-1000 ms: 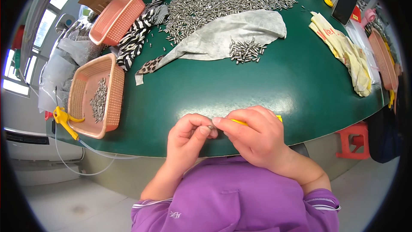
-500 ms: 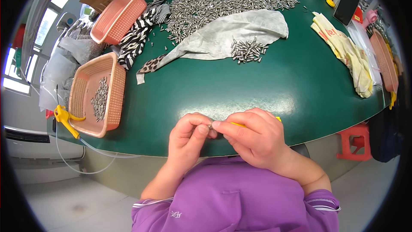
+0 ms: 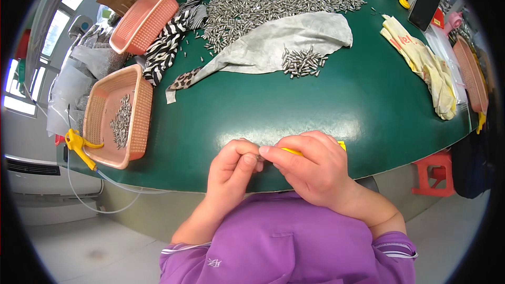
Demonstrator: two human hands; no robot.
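I see a round green table (image 3: pixel 294 110). On it lie a heap of metal pins (image 3: pixel 273 0), a grey cloth (image 3: pixel 273 42) bearing a small pin pile (image 3: pixel 302 63), two pink baskets (image 3: pixel 139 18), a striped cloth (image 3: pixel 168 44) and yellow gloves (image 3: pixel 426 58).

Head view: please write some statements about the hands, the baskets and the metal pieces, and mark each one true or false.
1. The right hand holds a yellow tool. True.
2. The left hand rests inside a basket. False: it is at the green table edge, meeting the right hand.
3. The near pink basket holds some metal pieces. True.
4. The grey cloth is bare. False: a small metal heap lies on it.
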